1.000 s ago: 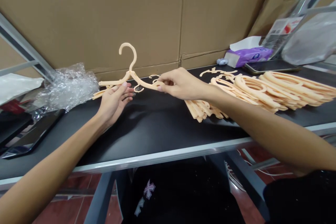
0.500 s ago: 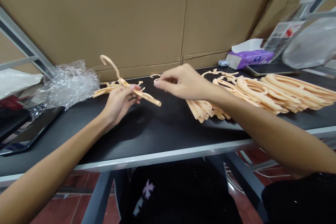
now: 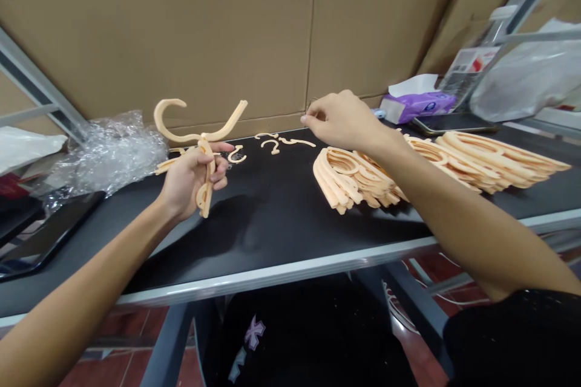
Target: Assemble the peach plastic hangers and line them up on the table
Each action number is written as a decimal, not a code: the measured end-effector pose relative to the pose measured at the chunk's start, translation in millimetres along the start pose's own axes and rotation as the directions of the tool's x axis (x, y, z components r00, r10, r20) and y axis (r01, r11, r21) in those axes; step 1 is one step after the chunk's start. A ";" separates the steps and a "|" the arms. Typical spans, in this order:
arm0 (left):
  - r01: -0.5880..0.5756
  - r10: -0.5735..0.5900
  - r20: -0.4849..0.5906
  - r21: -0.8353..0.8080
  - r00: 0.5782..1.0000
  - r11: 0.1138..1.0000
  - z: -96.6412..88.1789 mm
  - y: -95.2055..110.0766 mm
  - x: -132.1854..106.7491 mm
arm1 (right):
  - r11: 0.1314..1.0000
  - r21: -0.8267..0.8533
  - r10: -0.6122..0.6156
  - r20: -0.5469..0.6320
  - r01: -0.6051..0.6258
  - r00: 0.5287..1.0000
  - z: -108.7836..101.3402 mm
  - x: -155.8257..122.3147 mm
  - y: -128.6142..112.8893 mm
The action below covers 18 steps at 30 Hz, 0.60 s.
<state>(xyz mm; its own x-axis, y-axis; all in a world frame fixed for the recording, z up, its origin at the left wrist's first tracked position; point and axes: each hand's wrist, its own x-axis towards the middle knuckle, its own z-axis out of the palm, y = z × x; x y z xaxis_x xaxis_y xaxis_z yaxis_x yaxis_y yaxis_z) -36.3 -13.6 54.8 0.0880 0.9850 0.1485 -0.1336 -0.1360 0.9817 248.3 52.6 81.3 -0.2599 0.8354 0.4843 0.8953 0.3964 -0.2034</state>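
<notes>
My left hand (image 3: 188,181) is closed around a pale peach plastic folding hanger (image 3: 206,184), raised over the left half of the table. The hanger's curved hook points up and left, one arm slants up to the right, and another part hangs below my fingers. My right hand (image 3: 342,121) hovers above the back of the table with thumb and fingers pinched together; whether anything small is between them I cannot make out. Loose hanger hooks (image 3: 271,146) and small pieces lie between the hands. Below my right hand is a pile of hanger arms (image 3: 340,178).
More hanger arms (image 3: 499,160) are heaped at the right of the black table (image 3: 267,224). Behind them are a phone (image 3: 454,124), a purple tissue pack (image 3: 415,106) and a plastic bottle (image 3: 476,60). Bubble wrap (image 3: 122,148) and a dark tablet-like slab (image 3: 54,233) are at left.
The hanger in my left hand has turned, so an arm now points up right and another part hangs down. My right hand has moved right and slightly up, away from the loose hooks.
</notes>
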 end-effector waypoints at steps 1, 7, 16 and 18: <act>-0.011 0.011 0.000 0.025 1.000 1.000 -0.6 2.6 -0.5 | 1.000 -0.011 0.002 0.008 -0.002 1.000 -0.2 -0.4 -0.5; -0.048 0.032 0.058 0.291 0.998 0.955 -5.9 3.5 -1.2 | 0.998 -0.061 0.024 0.066 -0.020 0.998 -6.7 7.2 4.2; -0.147 0.111 0.101 0.501 0.989 0.853 -11.1 -8.6 3.0 | 0.970 -0.215 -0.019 0.384 0.109 0.923 13.9 54.5 18.9; -0.202 0.161 0.123 0.587 0.979 0.784 -14.2 -9.3 2.7 | 0.953 -0.239 -0.053 0.479 0.188 0.876 28.1 62.2 14.9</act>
<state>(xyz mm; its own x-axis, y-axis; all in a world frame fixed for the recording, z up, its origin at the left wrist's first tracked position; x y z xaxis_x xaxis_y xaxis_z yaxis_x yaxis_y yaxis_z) -48.8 -8.2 44.4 0.1858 0.9298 0.3177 0.4567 -0.3680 0.8099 235.4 121.2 84.4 -0.4481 0.8936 0.0273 0.8906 0.4436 0.1002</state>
